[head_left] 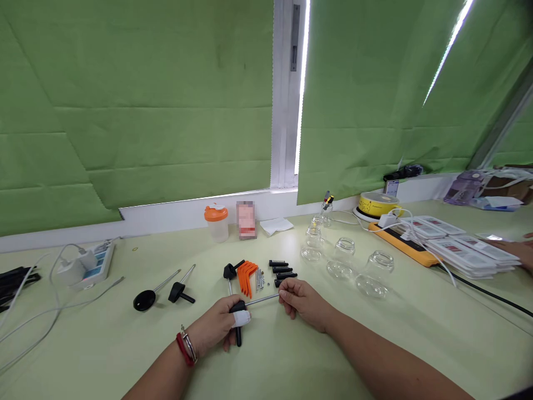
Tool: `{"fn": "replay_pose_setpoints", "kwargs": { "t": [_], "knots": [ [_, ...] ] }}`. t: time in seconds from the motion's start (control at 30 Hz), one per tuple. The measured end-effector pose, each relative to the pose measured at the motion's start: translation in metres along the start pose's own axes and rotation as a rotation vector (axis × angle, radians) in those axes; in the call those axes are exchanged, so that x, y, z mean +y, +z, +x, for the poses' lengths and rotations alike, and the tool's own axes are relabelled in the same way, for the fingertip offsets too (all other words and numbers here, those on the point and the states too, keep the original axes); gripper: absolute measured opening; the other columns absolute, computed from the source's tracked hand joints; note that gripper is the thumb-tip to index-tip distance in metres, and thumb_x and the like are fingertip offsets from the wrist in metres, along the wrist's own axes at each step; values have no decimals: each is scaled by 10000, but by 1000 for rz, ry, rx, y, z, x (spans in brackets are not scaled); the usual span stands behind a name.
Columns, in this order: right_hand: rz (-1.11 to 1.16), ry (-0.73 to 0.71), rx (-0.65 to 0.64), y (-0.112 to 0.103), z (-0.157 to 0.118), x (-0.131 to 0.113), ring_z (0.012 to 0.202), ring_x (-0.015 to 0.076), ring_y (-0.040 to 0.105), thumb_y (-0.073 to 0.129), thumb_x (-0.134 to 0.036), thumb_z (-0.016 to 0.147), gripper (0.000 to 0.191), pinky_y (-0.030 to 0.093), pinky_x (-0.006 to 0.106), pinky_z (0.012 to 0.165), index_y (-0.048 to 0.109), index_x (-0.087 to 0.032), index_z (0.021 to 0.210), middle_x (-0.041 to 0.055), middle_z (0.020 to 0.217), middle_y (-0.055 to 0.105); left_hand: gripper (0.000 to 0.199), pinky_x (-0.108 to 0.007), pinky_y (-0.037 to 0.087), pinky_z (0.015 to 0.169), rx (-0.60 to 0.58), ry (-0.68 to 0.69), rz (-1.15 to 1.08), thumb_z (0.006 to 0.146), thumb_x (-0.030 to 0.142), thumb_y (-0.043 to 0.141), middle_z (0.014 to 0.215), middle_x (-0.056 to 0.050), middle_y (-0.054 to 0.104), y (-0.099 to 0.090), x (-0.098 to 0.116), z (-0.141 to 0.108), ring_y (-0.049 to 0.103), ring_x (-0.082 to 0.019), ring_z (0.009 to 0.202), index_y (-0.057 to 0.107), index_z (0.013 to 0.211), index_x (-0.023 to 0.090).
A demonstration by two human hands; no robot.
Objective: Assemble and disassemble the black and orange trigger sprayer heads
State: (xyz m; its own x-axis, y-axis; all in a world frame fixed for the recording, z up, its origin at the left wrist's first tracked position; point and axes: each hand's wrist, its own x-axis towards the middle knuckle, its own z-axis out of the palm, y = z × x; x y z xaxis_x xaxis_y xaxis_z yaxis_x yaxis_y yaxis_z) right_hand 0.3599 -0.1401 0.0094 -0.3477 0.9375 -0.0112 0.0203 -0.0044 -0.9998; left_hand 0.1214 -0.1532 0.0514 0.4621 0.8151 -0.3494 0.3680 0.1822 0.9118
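Observation:
My left hand (220, 325), with white tape on its thumb, grips a black-handled part (239, 333) low over the table. A thin metal rod (262, 300) runs from that part to the right, and its far end is pinched in the fingers of my right hand (306, 303). Just beyond my hands lie orange bent pieces (246, 276), silver screws (260, 279) and several black pieces with springs (283, 270). Another black part with a rod (229, 272) rests left of the orange pieces. Farther left are a round black part (145, 300) and a black-handled part (179, 291), each with a rod.
Clear glass jars (377, 273) stand at the right, near a yellow container (372, 204), an orange-black case (403, 244) and stacked white cards (470, 250). An orange-lidded cup (217, 223) stands at the back. A power strip (97, 266) with cables is at left. Another person's hand (516, 250) shows far right.

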Motion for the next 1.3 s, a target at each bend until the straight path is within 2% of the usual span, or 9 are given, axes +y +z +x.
{"fn": "replay_pose_setpoints", "kwargs": {
  "t": [0.33,0.6,1.0,1.2,1.3],
  "knots": [
    [-77,22,10,-1,1,3,500,88,464,478,-544,816,396,399,226,486,523,-163,720,-22,568,503,261,-176,377,337,-11,-6,0,723,412,581,447,90,408,-1,0,0,444,-84,369,447,760,191],
    [43,-21,-17,0,-3,-3,537,80,474,614,-458,741,322,402,219,469,500,-197,890,-12,739,533,245,-172,380,334,-14,3,-25,729,392,583,480,83,428,-1,-1,0,458,-79,380,449,764,189],
    [-5,3,-6,1,-1,-2,526,79,472,561,-507,775,340,397,217,468,514,-170,764,-3,719,545,239,-180,376,333,-11,-1,-9,728,389,574,446,87,422,1,2,-1,435,-81,369,443,756,191],
    [-72,27,2,0,0,-2,496,85,456,495,-519,818,373,391,222,482,519,-162,713,-29,550,487,232,-184,378,337,-8,7,-22,727,383,580,457,87,432,0,1,-1,438,-82,371,454,764,192],
    [-36,5,4,0,-1,-2,512,81,466,510,-504,813,338,391,219,475,516,-169,771,-15,638,527,226,-185,379,341,-9,3,-14,731,383,574,438,90,419,0,0,-1,433,-84,365,453,762,195]
  ]
}}
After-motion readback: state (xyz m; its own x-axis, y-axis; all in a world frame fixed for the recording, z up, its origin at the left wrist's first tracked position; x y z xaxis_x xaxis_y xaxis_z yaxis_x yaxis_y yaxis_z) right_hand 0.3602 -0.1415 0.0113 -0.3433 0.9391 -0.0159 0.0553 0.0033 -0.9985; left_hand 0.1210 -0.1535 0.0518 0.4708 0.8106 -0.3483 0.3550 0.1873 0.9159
